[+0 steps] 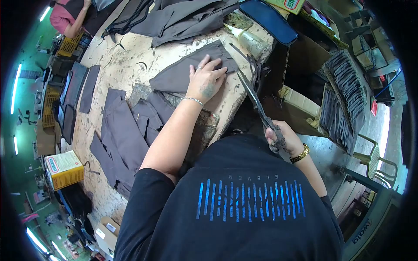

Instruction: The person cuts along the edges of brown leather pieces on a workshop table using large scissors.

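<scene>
My left hand [207, 82] lies flat with fingers spread on a dark grey fabric piece [174, 71], pressing it to the worktable near its right edge. My right hand [283, 138] is closed round the wrapped handles of large scissors [257, 102]. Their long blade points up and left, its tip right by the fabric's right edge. More cut dark grey fabric [124, 130] lies in overlapping layers left of my left forearm. Beyond the held piece, a heap of the same fabric [183, 21] spreads over the far side.
The worktable [113, 58] has a worn, stained top. A glue bottle [250, 41] and a dark blue case [268, 21] sit at its far right corner. A yellow tin [65, 169] stands left. Stacked dark pieces [344, 95] fill a box at right. Another person [72, 19] is at upper left.
</scene>
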The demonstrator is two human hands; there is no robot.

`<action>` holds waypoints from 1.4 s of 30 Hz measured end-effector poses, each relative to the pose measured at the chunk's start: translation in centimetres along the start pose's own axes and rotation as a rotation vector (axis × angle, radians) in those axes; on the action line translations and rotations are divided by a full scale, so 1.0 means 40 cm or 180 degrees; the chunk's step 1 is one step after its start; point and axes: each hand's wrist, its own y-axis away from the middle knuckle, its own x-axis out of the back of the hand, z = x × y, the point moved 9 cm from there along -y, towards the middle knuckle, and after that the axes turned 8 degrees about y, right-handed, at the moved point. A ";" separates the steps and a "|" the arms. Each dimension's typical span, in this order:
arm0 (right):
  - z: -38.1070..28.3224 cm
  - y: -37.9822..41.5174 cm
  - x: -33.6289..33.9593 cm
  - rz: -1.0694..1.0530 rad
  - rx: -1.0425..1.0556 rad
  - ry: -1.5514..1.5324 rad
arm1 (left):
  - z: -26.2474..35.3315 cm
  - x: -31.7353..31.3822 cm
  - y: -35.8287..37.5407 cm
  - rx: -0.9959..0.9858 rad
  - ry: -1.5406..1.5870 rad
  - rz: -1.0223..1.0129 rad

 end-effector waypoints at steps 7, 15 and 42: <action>-0.022 -0.031 0.006 0.0216 0.0078 0.0191 | -0.007 0.007 0.011 -0.0284 0.0444 0.0333; -0.037 -0.074 0.013 0.0452 0.0087 0.0629 | 0.031 0.020 0.024 -0.0690 0.0179 0.0462; -0.035 -0.094 0.017 0.0610 0.0137 0.0787 | 0.026 0.018 0.029 -0.0863 0.0515 0.0525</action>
